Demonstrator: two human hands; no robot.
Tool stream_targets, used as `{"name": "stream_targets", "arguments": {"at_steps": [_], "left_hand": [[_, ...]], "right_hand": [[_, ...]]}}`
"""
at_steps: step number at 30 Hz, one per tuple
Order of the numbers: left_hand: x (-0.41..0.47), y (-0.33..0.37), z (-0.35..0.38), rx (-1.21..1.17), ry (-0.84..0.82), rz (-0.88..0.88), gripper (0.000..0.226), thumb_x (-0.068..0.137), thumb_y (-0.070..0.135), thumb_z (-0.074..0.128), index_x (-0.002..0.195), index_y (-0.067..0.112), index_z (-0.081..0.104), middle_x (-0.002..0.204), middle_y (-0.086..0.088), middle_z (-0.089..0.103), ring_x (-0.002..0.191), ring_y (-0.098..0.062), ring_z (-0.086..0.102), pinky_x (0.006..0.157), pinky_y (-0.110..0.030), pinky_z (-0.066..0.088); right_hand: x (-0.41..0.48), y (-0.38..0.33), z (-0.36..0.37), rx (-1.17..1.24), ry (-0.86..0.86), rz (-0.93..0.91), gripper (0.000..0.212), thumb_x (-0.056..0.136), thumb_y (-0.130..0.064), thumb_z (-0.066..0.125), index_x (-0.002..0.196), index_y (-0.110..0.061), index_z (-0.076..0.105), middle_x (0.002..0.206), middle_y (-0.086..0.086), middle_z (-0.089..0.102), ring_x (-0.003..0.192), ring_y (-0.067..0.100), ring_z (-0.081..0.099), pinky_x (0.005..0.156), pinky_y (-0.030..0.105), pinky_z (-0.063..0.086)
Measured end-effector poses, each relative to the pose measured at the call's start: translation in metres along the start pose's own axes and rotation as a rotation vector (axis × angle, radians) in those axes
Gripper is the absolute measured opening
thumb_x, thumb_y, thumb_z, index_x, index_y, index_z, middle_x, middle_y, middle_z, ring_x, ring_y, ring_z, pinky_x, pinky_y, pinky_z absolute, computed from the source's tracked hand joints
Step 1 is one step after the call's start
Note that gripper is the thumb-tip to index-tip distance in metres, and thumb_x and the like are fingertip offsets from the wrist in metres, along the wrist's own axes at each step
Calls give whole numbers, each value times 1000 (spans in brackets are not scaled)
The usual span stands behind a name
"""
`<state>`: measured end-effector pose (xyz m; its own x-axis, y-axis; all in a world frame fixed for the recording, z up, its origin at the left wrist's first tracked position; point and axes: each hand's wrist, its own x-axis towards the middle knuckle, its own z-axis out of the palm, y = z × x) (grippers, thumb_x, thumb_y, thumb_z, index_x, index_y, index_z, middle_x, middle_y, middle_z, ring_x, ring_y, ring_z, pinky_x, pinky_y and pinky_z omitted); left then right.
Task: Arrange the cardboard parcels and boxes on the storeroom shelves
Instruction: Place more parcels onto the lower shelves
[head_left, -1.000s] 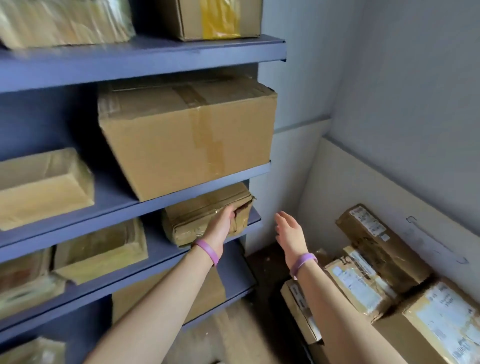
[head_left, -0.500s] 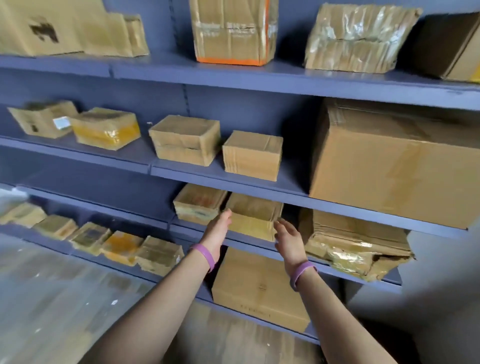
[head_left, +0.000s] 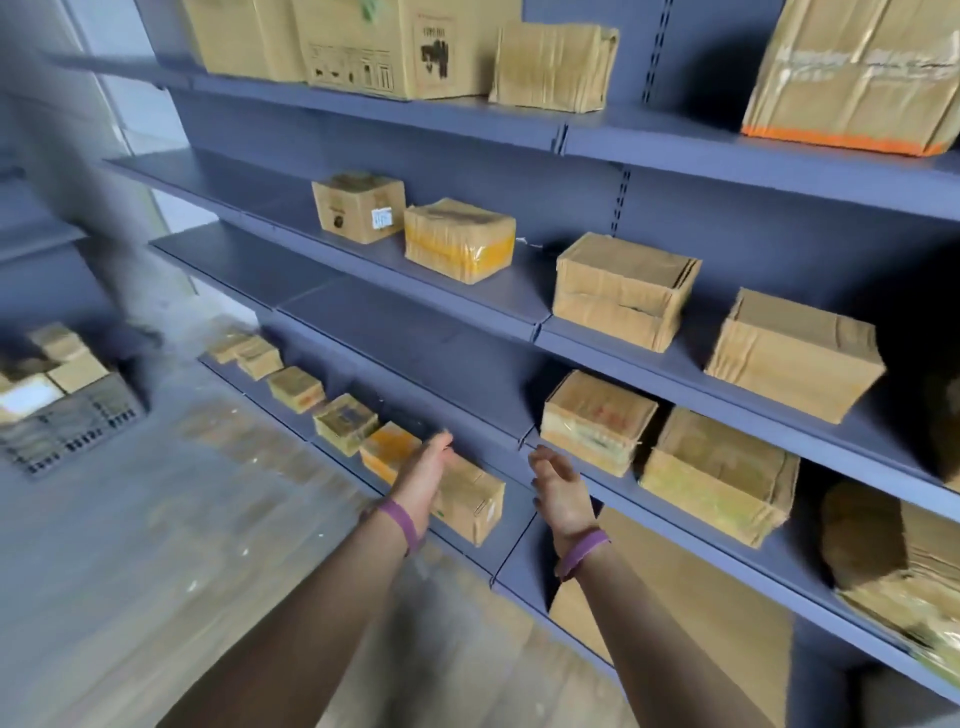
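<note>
At far left, a grey crate (head_left: 78, 421) is sitting on the floor with small boxes in it, and a row of small parcels (head_left: 296, 389) is lying along a low shelf (head_left: 517, 556). The left hand (head_left: 423, 475) is hovering with fingers extended and relaxed, gripping nothing, in front of the end parcel (head_left: 475, 504) of that row. The right hand (head_left: 558, 491) is hovering with fingers loosely curled, holding nothing, below two taped boxes (head_left: 597, 421) resting on the shelf above.
</note>
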<state>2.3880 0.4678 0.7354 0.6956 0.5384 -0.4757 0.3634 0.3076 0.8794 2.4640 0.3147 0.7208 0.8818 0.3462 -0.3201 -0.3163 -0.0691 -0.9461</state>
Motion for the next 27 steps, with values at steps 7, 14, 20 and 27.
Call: {"name": "stream_targets", "arguments": {"at_steps": [7, 14, 20, 27], "left_hand": [[40, 4, -26, 74, -80, -64, 34, 93, 56, 47, 111, 31, 60, 135, 3, 56, 118, -20, 52, 99, -36, 35], [91, -5, 27, 170, -168, -126, 52, 98, 55, 42, 137, 23, 56, 151, 1, 48, 137, -23, 44, 116, -41, 29], [129, 4, 76, 214, -200, -144, 36, 101, 47, 43, 123, 22, 56, 128, 4, 55, 111, -15, 50, 91, -30, 33], [180, -3, 119, 282, -243, -196, 44, 103, 43, 42, 138, 17, 52, 143, 3, 52, 132, -18, 45, 106, -34, 32]], "right_hand": [[21, 16, 27, -21, 62, 30, 39, 102, -26, 53, 138, -11, 53, 131, 4, 58, 116, 19, 52, 107, 35, 38], [64, 25, -19, -2, 180, 89, 40, 100, -30, 55, 137, -15, 54, 141, 8, 54, 133, 27, 48, 116, 47, 34], [114, 35, -66, 48, 249, 152, 42, 100, -32, 55, 140, -17, 51, 146, 5, 50, 137, 27, 45, 117, 48, 32], [144, 55, -103, 25, 365, 223, 42, 101, -31, 55, 139, -13, 52, 143, 10, 53, 132, 29, 49, 114, 48, 36]]}}
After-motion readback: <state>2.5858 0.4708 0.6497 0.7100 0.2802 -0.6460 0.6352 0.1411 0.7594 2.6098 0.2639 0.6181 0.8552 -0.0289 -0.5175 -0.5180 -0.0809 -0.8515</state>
